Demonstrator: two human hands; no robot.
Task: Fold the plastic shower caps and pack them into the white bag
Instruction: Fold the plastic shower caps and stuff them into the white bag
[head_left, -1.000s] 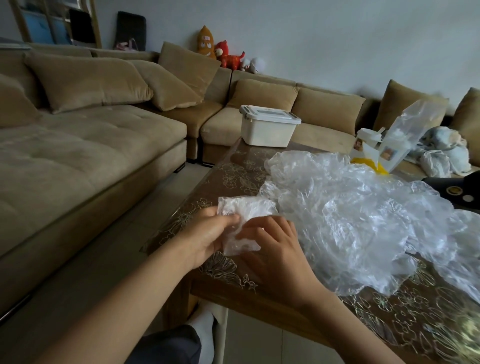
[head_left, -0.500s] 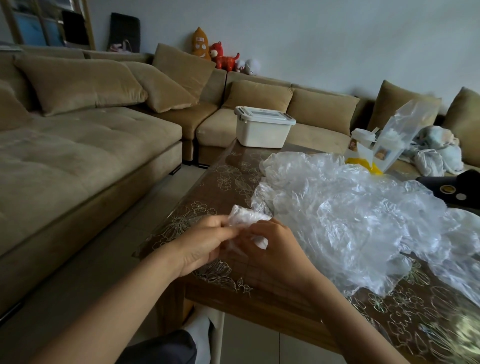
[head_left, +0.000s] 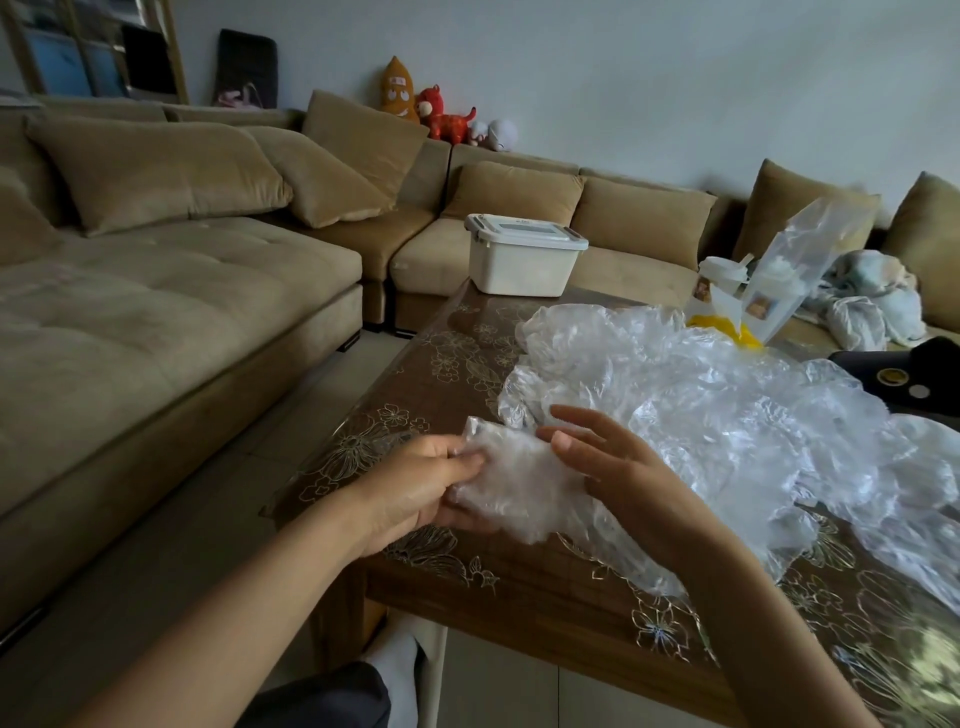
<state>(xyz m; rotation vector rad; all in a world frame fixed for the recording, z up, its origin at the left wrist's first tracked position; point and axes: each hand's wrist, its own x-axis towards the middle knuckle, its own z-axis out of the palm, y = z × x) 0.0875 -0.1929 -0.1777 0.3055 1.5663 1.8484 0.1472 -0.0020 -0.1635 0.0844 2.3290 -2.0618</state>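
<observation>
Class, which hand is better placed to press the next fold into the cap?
Probably the right hand: it is open, fingers straight, at the near end of the cap, while the left hand grips the cap's other end and steadies it.

A tan sectional sofa (head_left: 156, 322) wraps the left and far sides of the room, with loose cushions (head_left: 156, 171) leaning on its back; on the ledge behind it stand an orange plush toy (head_left: 397, 88), a red one (head_left: 441, 114) and a white one (head_left: 496, 134); a white lidded storage box (head_left: 522, 260) sits at the far corner of a wooden table (head_left: 447, 374) with a flower-patterned cover; a dark object with a round gold badge (head_left: 904, 374) lies at the table's right edge; a crumpled pale cloth (head_left: 867, 296) rests on the sofa at right; a wooden shelf (head_left: 78, 57) stands at upper left
</observation>
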